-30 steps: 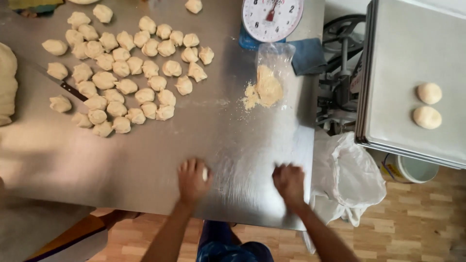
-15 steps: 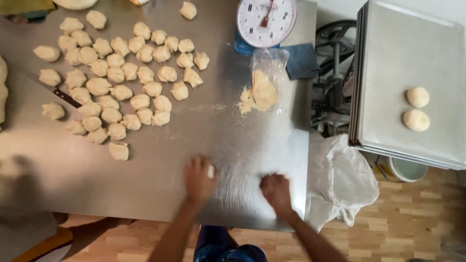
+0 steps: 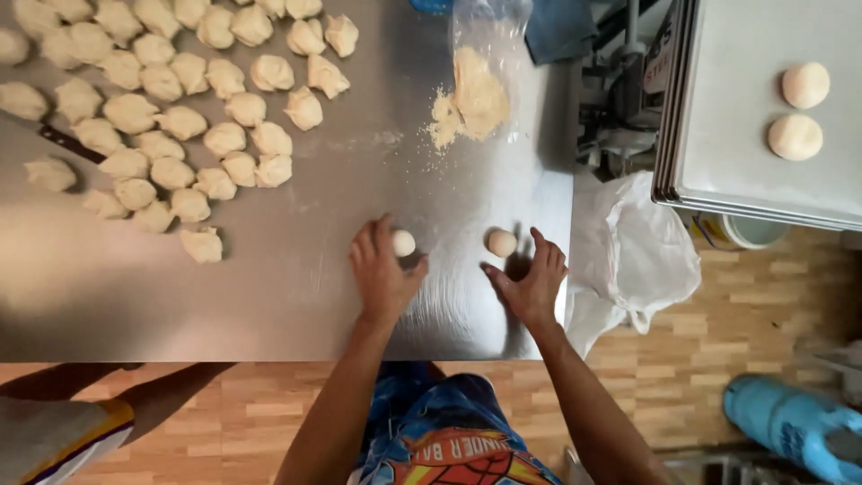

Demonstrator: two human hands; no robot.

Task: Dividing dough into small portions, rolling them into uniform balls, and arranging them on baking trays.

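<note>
Steel tabletop (image 3: pixel 269 296) over wood-plank floor (image 3: pixel 763 341); a stack of metal trays (image 3: pixel 745 171) at right carries two round buns (image 3: pixel 796 136). Cut dough pieces (image 3: pixel 171 117) crowd the upper left, flour bag (image 3: pixel 480 81) up top. Both arms reach in from the near edge. Left hand (image 3: pixel 382 269) cupped, grip curled loosely on a small dough ball (image 3: pixel 403 242) at its fingertips. Right hand (image 3: pixel 532 280) fingers spread apart, second dough ball (image 3: pixel 501 242) just beside its thumb, contact unclear.

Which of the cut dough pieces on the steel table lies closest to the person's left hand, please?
The lone dough piece at the heap's lower right edge, apart from the rest, lies closest to the left hand; the other rough pieces lie farther up and left.
</note>
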